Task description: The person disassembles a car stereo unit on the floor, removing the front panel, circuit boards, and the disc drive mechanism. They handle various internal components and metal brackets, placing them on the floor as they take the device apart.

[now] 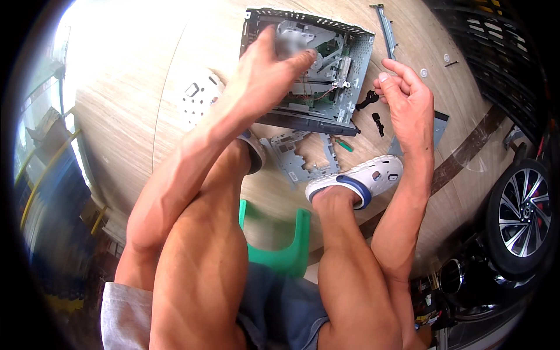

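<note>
The left grip [271, 73] is over an open metal case [364, 55], right grip [408, 99] alongside.

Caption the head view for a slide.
Left hand over an opened metal case of electronics, right hand beside it.

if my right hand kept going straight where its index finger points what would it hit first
Probably the perforated side wall of the open metal case, up and left of the right hand. Depth is unclear in this one view; the hand might pass above it.
</note>
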Demonstrator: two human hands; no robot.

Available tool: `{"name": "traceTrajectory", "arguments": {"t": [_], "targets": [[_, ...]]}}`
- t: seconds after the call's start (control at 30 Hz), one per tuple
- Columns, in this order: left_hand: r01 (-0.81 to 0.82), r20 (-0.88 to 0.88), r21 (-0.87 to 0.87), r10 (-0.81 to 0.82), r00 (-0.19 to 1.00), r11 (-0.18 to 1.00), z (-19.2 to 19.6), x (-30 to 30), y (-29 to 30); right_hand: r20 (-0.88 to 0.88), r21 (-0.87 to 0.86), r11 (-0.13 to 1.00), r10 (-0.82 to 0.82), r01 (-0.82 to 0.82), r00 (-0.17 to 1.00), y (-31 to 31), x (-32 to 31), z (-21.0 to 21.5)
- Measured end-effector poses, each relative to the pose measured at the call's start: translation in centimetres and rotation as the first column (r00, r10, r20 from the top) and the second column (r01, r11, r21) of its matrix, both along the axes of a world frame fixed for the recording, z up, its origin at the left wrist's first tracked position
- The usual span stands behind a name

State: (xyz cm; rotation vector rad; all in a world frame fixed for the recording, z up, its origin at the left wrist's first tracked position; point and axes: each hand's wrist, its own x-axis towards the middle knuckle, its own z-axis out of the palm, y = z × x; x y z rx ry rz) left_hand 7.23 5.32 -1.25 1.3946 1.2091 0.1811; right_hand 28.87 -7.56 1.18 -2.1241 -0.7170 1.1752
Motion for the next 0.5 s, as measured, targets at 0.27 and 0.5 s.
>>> {"name": "traceTrajectory", "arguments": {"t": [0.27, 0.5], "targets": [[0.041, 0.064, 0.097, -0.048, 0.997, 0.994, 4.6, -2.3, 0.7, 0.041, -0.022, 1.000, 0.010, -0.009, 0.999, 0.2, -0.5, 0.3], [0.568, -0.428, 0.729, -0.393, 0.814, 0.381, 2.2, -3.9, -0.6, 0.091, 0.156, 0.982, -0.124, 0.108, 0.988, 1.6, -0.6, 1.3]]}}
